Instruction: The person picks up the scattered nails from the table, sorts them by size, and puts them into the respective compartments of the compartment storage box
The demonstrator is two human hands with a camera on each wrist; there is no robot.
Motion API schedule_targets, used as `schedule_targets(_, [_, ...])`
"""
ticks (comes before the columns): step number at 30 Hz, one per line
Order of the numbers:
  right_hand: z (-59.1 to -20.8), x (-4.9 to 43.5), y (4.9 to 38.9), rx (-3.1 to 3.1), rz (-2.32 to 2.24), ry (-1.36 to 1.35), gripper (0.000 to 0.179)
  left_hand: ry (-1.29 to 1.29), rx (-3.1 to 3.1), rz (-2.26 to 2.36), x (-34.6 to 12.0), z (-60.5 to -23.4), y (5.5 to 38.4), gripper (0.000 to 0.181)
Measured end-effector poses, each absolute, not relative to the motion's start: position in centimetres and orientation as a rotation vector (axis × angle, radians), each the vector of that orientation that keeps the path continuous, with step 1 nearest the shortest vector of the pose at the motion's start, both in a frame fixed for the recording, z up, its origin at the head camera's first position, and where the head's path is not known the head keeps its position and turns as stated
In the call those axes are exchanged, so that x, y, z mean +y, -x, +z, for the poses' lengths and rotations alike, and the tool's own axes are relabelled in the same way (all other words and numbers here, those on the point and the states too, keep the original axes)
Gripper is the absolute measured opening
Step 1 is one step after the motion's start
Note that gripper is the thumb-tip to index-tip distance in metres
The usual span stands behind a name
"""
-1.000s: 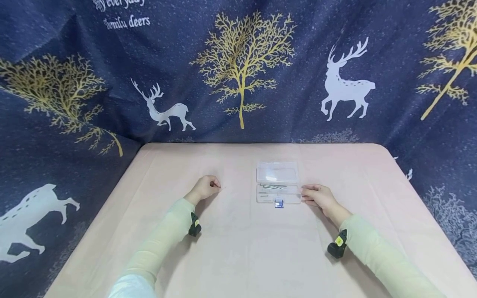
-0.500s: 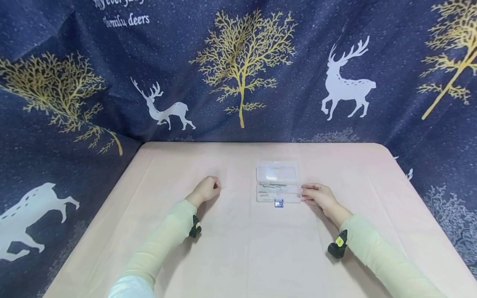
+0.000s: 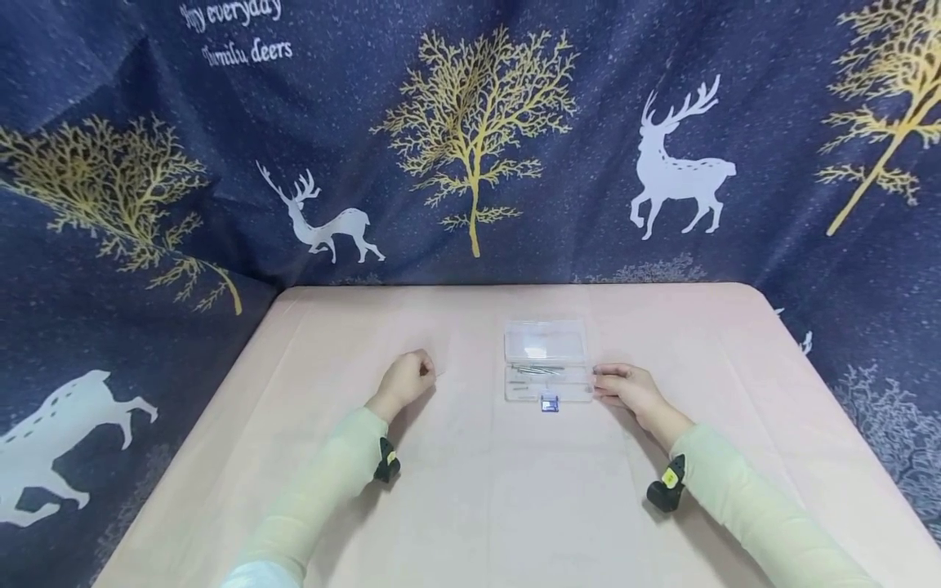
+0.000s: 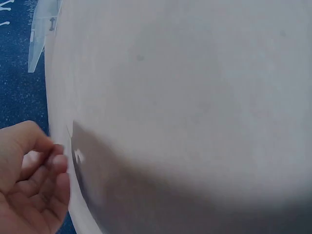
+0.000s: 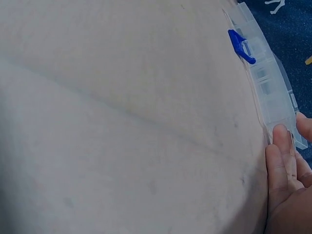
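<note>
My left hand (image 3: 404, 380) pinches a thin, needle-like piece (image 4: 68, 130) between thumb and forefinger, low over the left part of the table. Its fine tip sticks out past the fingertips toward the box. A clear plastic box (image 3: 573, 393) lies right of centre with its lid (image 3: 546, 341) tipped back. Several slim metal rods (image 3: 540, 371) lie in its rear compartment, with smaller metal bits in front. A blue latch (image 5: 240, 47) hangs at the front edge. With thumb and fingers, my right hand (image 3: 632, 390) grips the box's right end.
A pale pink cloth covers the table (image 3: 470, 490). Behind it hangs a dark blue curtain (image 3: 331, 122) printed with white deer and golden trees. Black cameras are strapped to both wrists, over light sleeves.
My left hand has turned slightly and shifted a little, still pinching the needle-like piece. The right hand and the box keep their places. The head view has tilted slightly.
</note>
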State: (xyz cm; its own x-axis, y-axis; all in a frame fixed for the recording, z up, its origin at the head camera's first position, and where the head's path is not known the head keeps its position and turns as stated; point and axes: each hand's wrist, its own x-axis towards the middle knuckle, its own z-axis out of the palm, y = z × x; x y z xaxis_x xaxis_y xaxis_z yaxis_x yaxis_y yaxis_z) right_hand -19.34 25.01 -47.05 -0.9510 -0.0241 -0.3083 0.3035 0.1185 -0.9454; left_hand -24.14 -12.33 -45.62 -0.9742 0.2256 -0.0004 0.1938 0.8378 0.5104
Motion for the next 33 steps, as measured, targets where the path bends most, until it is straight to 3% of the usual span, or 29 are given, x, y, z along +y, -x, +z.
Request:
schedule_targets(11, [-47.0,24.7,19.2,2.172,-1.894,-0.286,0.051,-0.376,2.847,1.332,-11.2,-46.0,23.4,0.007])
schedule_targets(33, [-47.2,24.8,19.4,2.154,-1.918,-0.317,0.051,-0.492,2.539,1.539,-5.9,-45.6,23.5,0.010])
